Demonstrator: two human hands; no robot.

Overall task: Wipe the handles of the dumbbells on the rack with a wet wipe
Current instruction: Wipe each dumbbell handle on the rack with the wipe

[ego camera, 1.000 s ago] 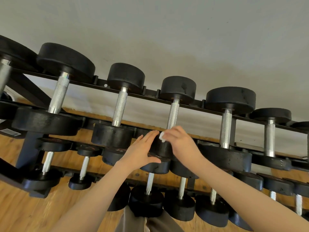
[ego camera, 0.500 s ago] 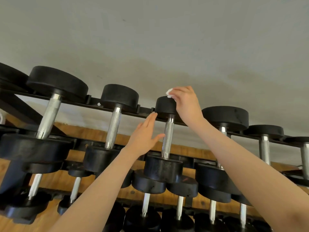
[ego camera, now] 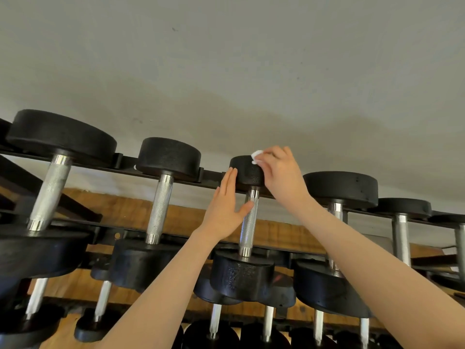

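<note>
1. At frame centre, the right hand (ego camera: 281, 177) pinches the wet wipe (ego camera: 256, 156) against the far head of the middle dumbbell (ego camera: 247, 222) on the rack (ego camera: 211, 182).
2. The left hand (ego camera: 225, 210), fingers (ego camera: 230, 180) straight, touches that head and handle.

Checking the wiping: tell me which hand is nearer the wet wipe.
Right. The right hand pinches the wet wipe atop the dumbbell's far head; the left hand lies flat lower, beside the handle.

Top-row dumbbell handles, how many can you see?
6, left to right: first, second, third beside the left hand, fourth, fifth, sixth at the edge. Others may be cropped.
</note>
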